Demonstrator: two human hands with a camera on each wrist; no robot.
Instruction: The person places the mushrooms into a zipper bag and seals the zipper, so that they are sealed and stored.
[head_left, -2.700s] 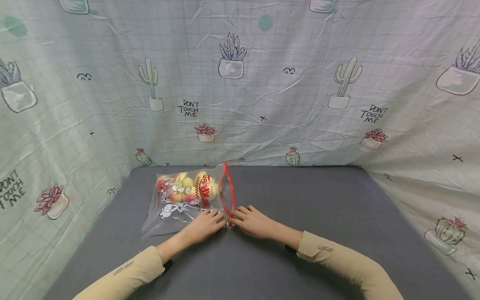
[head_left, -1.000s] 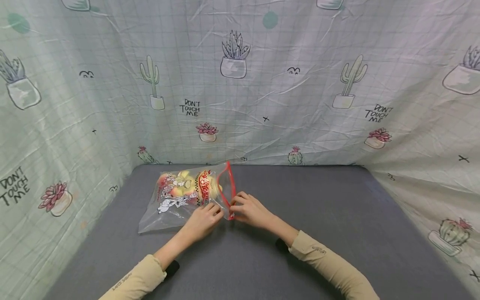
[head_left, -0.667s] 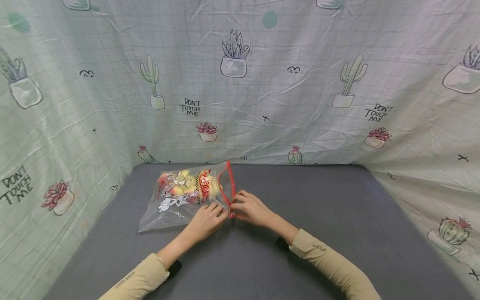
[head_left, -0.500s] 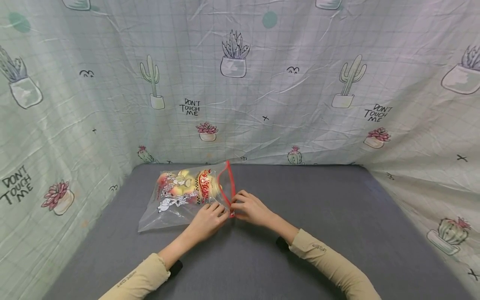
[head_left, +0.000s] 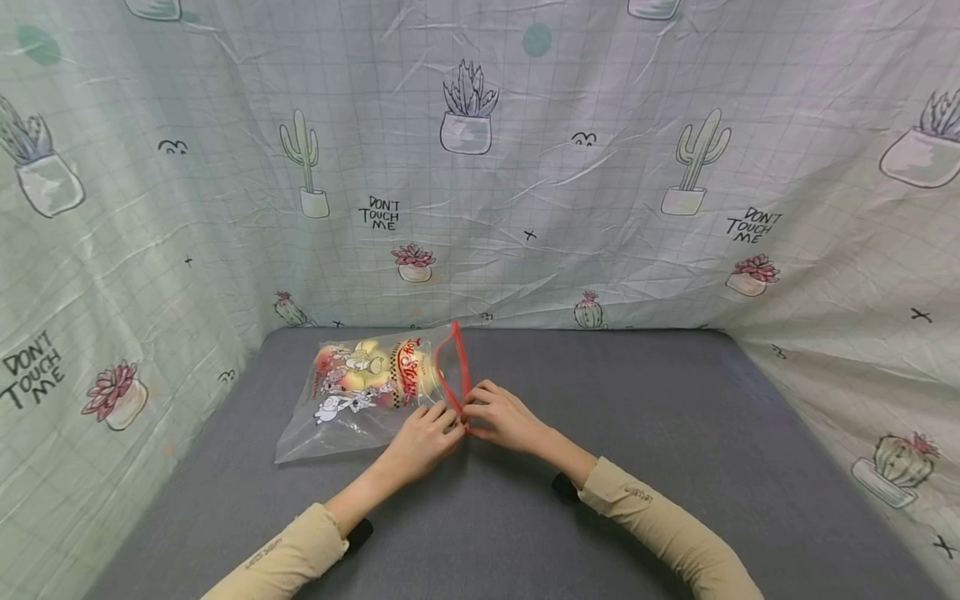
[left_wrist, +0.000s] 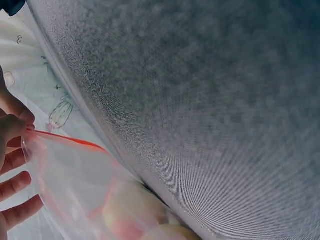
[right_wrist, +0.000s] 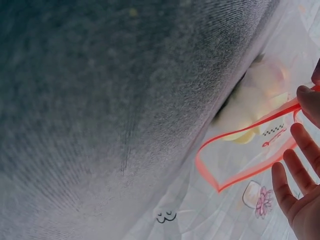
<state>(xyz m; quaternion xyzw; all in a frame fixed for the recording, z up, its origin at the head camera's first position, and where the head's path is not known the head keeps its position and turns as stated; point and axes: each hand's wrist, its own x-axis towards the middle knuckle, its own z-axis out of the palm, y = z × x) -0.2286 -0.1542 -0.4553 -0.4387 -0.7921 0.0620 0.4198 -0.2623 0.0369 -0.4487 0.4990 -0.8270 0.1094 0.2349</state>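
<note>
A clear zip bag (head_left: 300, 437) with red lettering and cartoon print lies on its side on the grey tabletop, left of centre. Several yellow-and-red round fruits (right_wrist: 247, 105) show through its plastic. Its red zip strip (head_left: 461, 358) faces right and gapes as a loop toward the far end. At the near end of that strip, my left hand (head_left: 422, 437) pinches the bag's corner. My right hand (head_left: 506, 421) meets it there, thumb and index finger pinching the red strip, other fingers spread along the mouth in the right wrist view. The pinched corner itself is hidden behind the fingers.
The grey tabletop (head_left: 637, 400) reaches back to a hanging cloth (head_left: 525, 167) printed with potted cacti, which encloses the back and both sides. Dark wrist bands (head_left: 564, 487) show under the sleeve cuffs.
My left hand has shifted right along the bag's edge, up to the zip corner and against my right fingertips. The right hand has moved slightly up and away, and the bag's mouth still gapes.
</note>
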